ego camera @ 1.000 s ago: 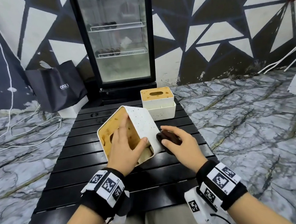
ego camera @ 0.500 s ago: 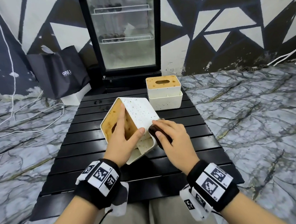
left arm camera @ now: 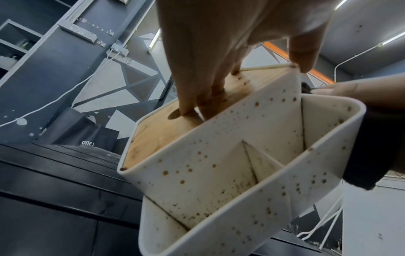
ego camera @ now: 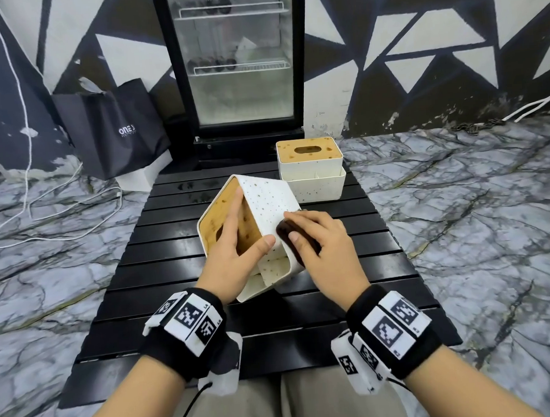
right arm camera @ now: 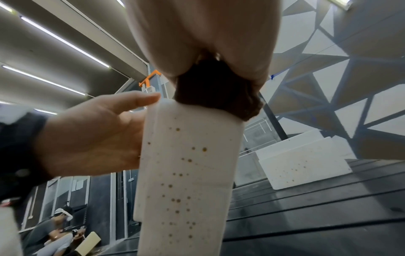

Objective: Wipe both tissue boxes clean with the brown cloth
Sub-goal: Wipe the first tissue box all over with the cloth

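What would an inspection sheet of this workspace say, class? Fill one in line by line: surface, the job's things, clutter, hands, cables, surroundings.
Surface: black slatted table, some glare on the slats.
Job's things: near tissue box tipped on edge, brown specks on its white sides; far tissue box upright at the table's back edge, also speckled; brown cloth pressed on the near box's side.
Clutter: nothing seen on the table.
Hands: left hand grips the near box, fingers on its wooden top, thumb on the white side; right hand holds the cloth.
Cables: white cables loose on the floor, left.
Surroundings: marble-pattern floor, glass-door fridge, black bag, triangle-painted wall.
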Tool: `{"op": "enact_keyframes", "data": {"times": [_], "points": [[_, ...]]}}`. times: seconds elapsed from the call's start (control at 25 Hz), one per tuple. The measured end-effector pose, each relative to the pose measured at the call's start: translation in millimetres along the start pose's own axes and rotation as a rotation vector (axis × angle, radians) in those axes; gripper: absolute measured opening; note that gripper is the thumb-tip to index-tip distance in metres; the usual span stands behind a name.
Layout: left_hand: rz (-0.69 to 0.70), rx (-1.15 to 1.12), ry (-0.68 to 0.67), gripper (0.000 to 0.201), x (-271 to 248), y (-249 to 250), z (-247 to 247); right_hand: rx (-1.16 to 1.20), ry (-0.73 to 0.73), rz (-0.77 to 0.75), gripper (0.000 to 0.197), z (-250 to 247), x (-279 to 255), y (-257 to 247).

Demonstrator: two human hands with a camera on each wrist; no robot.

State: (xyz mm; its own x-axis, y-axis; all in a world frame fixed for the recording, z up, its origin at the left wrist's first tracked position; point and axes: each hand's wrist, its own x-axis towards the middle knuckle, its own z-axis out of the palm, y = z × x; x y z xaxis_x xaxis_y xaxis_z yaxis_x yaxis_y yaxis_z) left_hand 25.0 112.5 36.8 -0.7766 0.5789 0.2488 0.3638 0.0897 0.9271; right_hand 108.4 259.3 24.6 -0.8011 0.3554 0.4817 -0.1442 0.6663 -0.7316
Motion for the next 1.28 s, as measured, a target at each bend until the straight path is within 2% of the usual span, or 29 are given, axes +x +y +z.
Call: {"op": "enact_keyframes", "data": {"times": [0.16,0.4,0.64,0.8,0.96,1.28], "points": [[0.005,-0.015,-0.006,0.085,0,1,-2,0.004,0.001,0.072,0.032,-3,-6,6],[0.023,0.039,-0.091,0.084,1,4,-2,0.015,-0.003,-0.023,0.037,3,0,-11],[0.039,-0.006,-0.101,0.086,1,3,-3,0.029,0.017,0.031,0.037,-1,-3,0],[0.046,0.048,-0.135,0.090,2,5,-1,0.048,0.007,-0.019,0.037,3,4,-9],[0.033,0.028,-0.131,0.086,3,6,-2,0.055,0.025,-0.003,0.036,0,8,-3],[0.032,0.036,-0.149,0.090,5,6,-1,0.078,0.014,-0.027,0.033,3,16,-9]]}}
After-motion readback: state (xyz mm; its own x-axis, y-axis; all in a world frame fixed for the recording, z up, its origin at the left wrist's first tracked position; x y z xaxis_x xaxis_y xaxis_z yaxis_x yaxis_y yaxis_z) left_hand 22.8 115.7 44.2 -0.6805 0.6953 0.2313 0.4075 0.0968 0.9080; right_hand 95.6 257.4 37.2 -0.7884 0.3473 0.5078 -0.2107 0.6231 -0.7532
